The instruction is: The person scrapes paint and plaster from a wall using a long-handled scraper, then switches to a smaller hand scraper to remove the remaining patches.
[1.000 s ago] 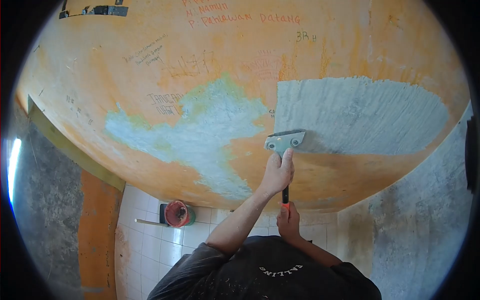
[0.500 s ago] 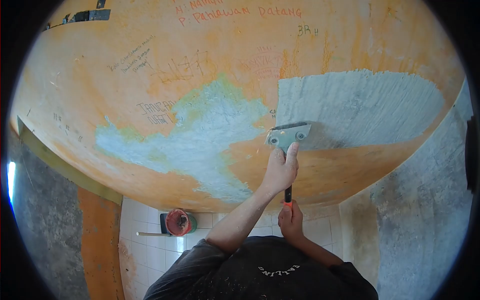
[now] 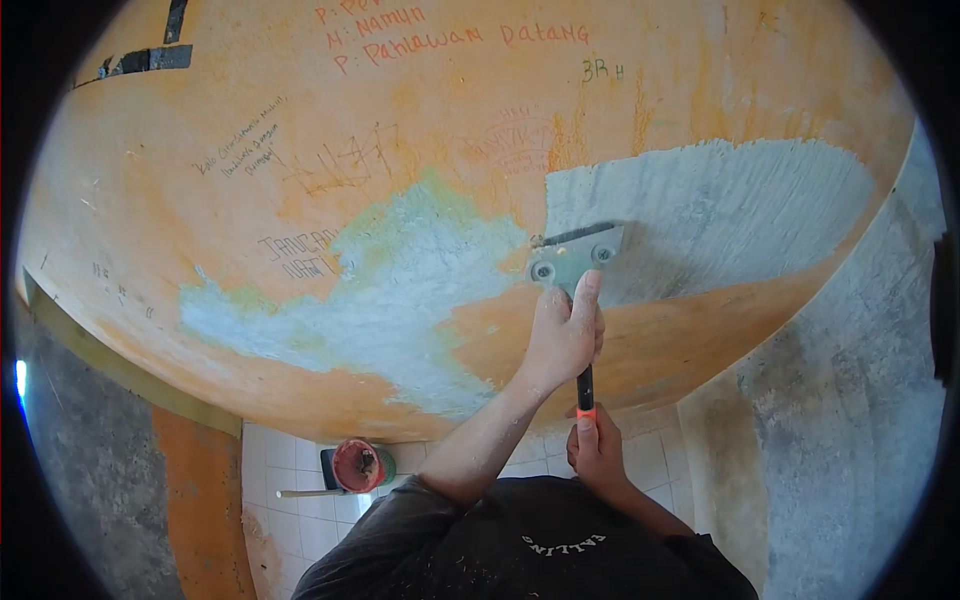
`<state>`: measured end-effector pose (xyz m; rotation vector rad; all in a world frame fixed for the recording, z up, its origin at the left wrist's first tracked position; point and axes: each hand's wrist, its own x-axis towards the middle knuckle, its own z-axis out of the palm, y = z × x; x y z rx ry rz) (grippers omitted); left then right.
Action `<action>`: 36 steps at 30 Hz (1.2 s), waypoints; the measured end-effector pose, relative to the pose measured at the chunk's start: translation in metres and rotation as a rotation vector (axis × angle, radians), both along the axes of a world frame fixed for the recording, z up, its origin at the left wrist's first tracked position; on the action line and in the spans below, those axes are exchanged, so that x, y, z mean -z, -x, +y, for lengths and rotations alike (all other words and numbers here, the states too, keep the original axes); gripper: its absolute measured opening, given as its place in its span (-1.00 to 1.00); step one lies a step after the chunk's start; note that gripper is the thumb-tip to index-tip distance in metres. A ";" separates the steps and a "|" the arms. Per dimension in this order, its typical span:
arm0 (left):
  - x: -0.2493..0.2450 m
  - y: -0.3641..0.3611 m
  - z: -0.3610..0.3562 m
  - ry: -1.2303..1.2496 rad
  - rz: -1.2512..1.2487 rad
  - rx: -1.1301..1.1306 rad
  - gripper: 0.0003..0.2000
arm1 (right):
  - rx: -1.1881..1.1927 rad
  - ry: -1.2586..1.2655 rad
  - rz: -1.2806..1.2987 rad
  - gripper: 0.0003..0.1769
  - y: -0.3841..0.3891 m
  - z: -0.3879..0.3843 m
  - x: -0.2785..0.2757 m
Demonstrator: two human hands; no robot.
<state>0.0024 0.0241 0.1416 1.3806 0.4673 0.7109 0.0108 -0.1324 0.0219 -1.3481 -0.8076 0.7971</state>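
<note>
A long-handled wall scraper (image 3: 576,256) with a wide metal head and two screws is held in both hands against or close to the wall. My left hand (image 3: 565,335) wraps the shaft just below the head, thumb along it. Lower down, my right hand (image 3: 598,447) grips the handle by its orange band. The scraper head sits at the left edge of a scraped grey-white patch (image 3: 720,210). To its left lies an irregular pale blue patch (image 3: 390,270) with green edges. Orange paint (image 3: 660,350) surrounds both patches.
A red bucket (image 3: 360,466) stands on the white tiled floor (image 3: 300,505) at lower left, beside a tool with a pale handle (image 3: 308,493). Handwriting (image 3: 460,45) marks the upper wall. Grey side walls (image 3: 850,400) flank the corner.
The scraper head has moved slightly up the wall with both hands still on it. My right hand has shifted a little right. The camera view has shifted slightly.
</note>
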 end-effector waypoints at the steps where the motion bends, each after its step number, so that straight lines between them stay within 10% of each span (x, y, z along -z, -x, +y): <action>1: -0.005 -0.001 0.001 0.024 0.002 0.005 -0.44 | -0.001 -0.002 0.023 -0.66 0.001 0.001 -0.004; 36: -0.068 -0.003 0.014 -0.087 -0.040 0.057 -0.43 | -0.096 -0.044 0.260 -0.59 0.001 0.012 -0.068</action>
